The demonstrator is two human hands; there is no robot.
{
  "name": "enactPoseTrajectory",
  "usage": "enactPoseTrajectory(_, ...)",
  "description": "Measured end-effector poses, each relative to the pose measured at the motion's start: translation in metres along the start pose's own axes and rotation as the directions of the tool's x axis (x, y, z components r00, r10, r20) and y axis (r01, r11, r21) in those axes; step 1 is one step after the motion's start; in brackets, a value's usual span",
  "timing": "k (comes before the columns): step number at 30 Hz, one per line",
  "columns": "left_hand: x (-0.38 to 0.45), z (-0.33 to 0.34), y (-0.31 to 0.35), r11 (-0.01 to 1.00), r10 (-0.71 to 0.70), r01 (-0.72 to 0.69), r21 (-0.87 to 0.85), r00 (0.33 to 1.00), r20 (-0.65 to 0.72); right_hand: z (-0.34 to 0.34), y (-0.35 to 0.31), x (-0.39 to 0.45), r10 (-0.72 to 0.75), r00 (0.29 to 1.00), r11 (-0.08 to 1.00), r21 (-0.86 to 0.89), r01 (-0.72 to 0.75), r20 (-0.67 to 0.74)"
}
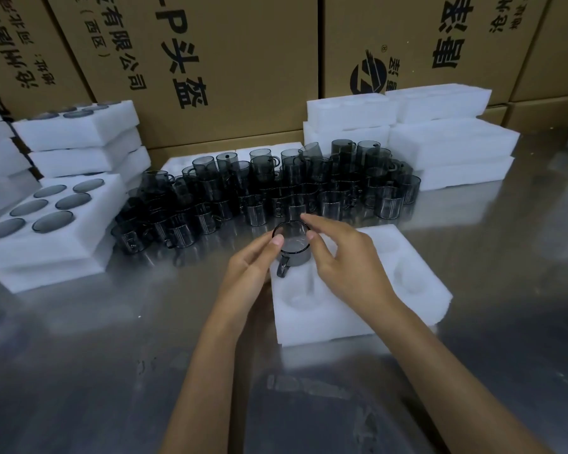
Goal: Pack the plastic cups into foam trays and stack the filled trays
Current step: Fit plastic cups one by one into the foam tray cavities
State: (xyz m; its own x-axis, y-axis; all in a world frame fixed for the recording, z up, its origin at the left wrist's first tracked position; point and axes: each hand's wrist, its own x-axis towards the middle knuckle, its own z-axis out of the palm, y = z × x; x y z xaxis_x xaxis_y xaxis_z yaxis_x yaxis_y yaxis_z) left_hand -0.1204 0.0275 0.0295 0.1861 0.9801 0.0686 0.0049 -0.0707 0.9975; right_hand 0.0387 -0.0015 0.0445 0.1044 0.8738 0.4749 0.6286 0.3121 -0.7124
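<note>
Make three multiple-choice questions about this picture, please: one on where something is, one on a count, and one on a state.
1. Where is the cup that both hands touch?
A. Over the far left corner of the near foam tray
B. Inside a cardboard box
C. On the stack of empty trays at far right

2. How many cups fill the top tray of the near stack on the left?
A. Two
B. Six
C. Ten

3. How are the other pockets of the near foam tray?
A. All filled
B. Covered by a lid
C. Empty

Answers:
1 A: the left hand and the right hand pinch its rim there.
2 B: six dark rounds show, in two rows.
3 C: only white hollows are seen.
</note>
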Motion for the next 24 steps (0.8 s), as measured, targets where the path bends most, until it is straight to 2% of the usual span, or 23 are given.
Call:
enactPoseTrajectory(2,-0.002,0.003,0.001,0.977,0.155,-0.145,0.158,0.986,-0.055,0.002,-0.002,-0.003,-0.083,0.995,0.987,-0.135,0.091,0.058)
enactPoseTrajectory(6,-0.005,0.004,0.007,0.83,0.339,-0.322,0.456,0.94,0.045,-0.001,-0.002,-0.004,-0.125,0.979,0.939,-0.3,0.169,0.162)
enactPoseTrajectory(8,-0.005,0.002,0.009,0.732,0.328,-0.322,0.6,0.939,0.104,-0.004,-0.001,-0.003,-0.13,0.968,0.904,-0.376,0.204,0.213)
enactPoseTrajectory(10,-0.005,0.0,0.01,0.692,0.287,-0.301,0.656,0.949,0.133,-0.007,0.0,-0.004,-0.108,0.959,0.86,-0.46,0.222,0.26)
enactPoseTrajectory(17,-0.004,-0.002,0.008,0.669,0.194,-0.261,0.696,0.965,0.175,-0.014,0.001,-0.006,0.023,0.909,0.859,-0.474,0.196,0.417)
enactPoseTrajectory(24,0.0,-0.003,0.002,0.631,0.124,-0.218,0.745,0.976,0.181,-0.011,0.005,-0.006,0.089,0.874,0.871,-0.463,0.164,0.477)
